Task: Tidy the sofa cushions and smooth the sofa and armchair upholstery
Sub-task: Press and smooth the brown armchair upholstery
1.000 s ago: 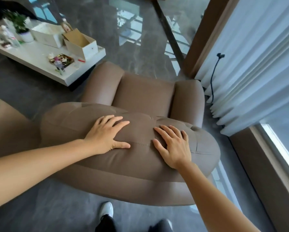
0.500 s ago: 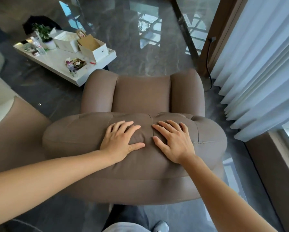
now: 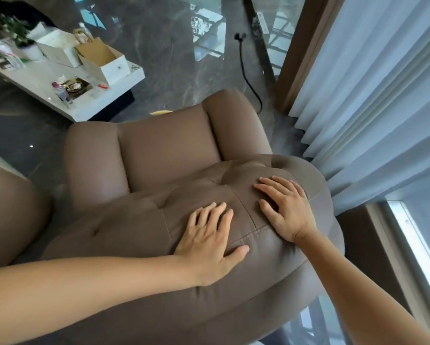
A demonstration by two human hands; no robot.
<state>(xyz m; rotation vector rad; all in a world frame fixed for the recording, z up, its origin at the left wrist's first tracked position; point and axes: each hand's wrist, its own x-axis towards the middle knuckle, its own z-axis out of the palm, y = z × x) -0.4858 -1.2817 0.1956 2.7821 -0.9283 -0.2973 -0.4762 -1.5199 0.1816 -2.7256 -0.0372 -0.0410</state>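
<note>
Both hands slid toward the right end of the backrest top since half a second ago, and the view swung left, so the armchair [image 3: 164,150] now sits diagonal in frame. Left hand [image 3: 210,241] lies flat, palm down, fingers spread, on the padded top of the backrest [image 3: 134,227], just left of a vertical seam. Right hand [image 3: 287,207] is flat too, fingers spread, on the panel right of that seam, near the rounded corner. Hands are apart, neither gripping anything, both pressing on the brown upholstery. Seat and both armrests show beyond the backrest. White worktop [image 3: 47,93] stands upper left with an open cardboard box [image 3: 104,62] and a potted plant [image 3: 22,38]. Curtain [image 3: 373,95] hangs at right; black cable [image 3: 246,70] trails across the glossy floor.
</note>
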